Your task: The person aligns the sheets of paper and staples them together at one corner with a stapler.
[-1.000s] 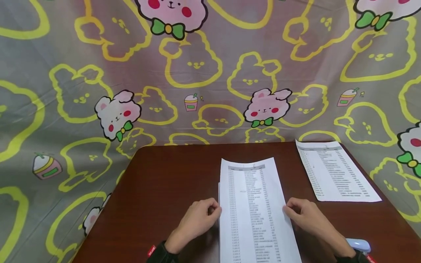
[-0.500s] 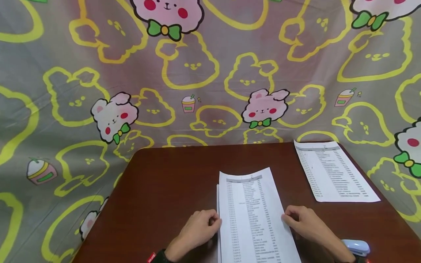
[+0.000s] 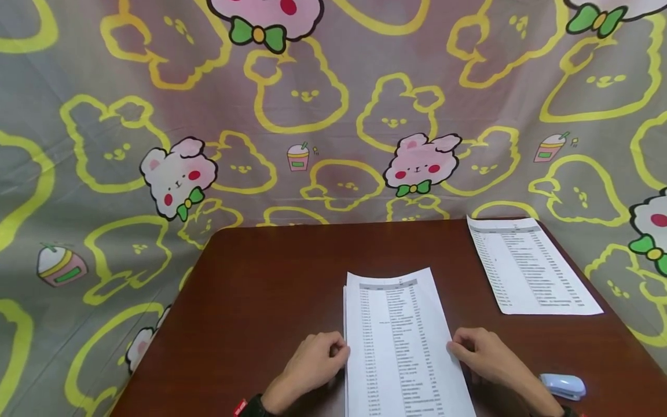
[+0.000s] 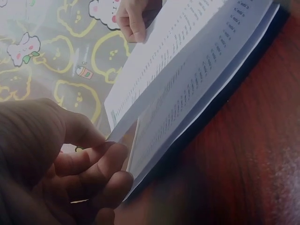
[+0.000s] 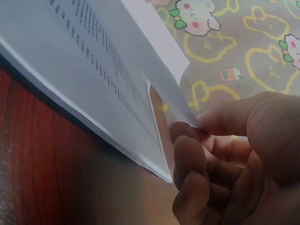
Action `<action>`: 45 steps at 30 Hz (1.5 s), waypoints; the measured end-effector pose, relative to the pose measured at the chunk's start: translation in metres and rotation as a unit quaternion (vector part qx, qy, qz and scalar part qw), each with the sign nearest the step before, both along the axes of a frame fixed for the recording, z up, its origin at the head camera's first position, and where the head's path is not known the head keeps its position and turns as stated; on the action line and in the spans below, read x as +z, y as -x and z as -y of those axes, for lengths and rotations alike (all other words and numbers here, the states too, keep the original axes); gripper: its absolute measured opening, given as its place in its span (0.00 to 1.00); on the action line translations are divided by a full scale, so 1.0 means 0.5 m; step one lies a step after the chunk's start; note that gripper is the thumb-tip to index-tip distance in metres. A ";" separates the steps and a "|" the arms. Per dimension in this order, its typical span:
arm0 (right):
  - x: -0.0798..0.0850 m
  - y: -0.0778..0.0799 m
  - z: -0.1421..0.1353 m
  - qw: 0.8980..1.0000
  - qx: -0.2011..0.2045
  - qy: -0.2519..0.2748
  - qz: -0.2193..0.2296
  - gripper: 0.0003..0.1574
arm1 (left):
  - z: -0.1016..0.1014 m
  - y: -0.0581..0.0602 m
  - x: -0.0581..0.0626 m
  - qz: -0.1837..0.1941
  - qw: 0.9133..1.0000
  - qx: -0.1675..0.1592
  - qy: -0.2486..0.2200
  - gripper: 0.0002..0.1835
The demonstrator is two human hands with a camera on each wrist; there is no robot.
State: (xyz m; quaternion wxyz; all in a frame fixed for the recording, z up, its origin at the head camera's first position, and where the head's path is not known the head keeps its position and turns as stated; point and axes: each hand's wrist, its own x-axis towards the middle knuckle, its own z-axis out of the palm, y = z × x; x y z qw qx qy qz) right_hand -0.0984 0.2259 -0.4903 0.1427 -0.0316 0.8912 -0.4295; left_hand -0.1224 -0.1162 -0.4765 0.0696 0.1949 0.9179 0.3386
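A printed sheet of paper with a grey header row is held at both side edges, its top end slightly curved. My left hand pinches its left edge between thumb and index finger. Across from it, my right hand pinches the right edge the same way. Both wrist views show this sheet raised above a stack of printed paper, with a gap between them. The stack lies on the dark table, mostly hidden from the head view by the raised sheet.
Another printed sheet lies at the table's back right. A small pale blue stapler-like object sits beside my right forearm. The reddish-brown table ends at a cartoon-patterned curtain behind and at the sides.
Compared with a second ago, both hands and the pinched sheet have come down towards me. Over the last half second they stay almost still, while the head view shifts slightly.
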 end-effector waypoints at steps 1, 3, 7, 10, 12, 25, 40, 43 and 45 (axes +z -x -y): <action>0.000 0.000 0.000 1.000 0.003 0.002 0.001 0.11 | 0.000 0.000 0.000 -0.001 1.000 0.000 0.001 0.07; -0.002 0.001 0.000 1.000 0.008 0.003 0.002 0.12 | 0.001 0.000 -0.002 -0.004 1.000 0.002 0.004 0.07; -0.006 0.003 0.000 1.000 0.018 -0.003 0.000 0.13 | 0.003 -0.001 -0.008 -0.011 1.000 0.003 0.012 0.08; -0.008 0.005 0.001 1.000 0.022 -0.012 -0.003 0.13 | 0.003 -0.002 -0.012 -0.013 1.000 0.005 0.014 0.08; -0.010 0.004 0.002 1.000 0.022 -0.017 -0.002 0.13 | 0.004 -0.003 -0.015 -0.012 1.000 0.004 0.014 0.07; -0.012 0.002 0.009 0.999 0.031 -0.030 -0.008 0.13 | -0.001 0.001 -0.019 -0.009 1.000 0.005 0.027 0.06; -0.015 0.004 0.015 0.996 0.007 -0.086 -0.014 0.13 | -0.001 0.012 -0.032 -0.015 0.999 0.007 0.032 0.07; -0.018 0.004 0.018 0.995 -0.001 -0.100 -0.011 0.13 | -0.001 0.014 -0.034 -0.020 0.999 0.010 0.038 0.07; -0.020 0.004 0.021 0.993 -0.010 -0.113 -0.009 0.13 | 0.000 0.015 -0.036 -0.019 0.999 0.010 0.039 0.07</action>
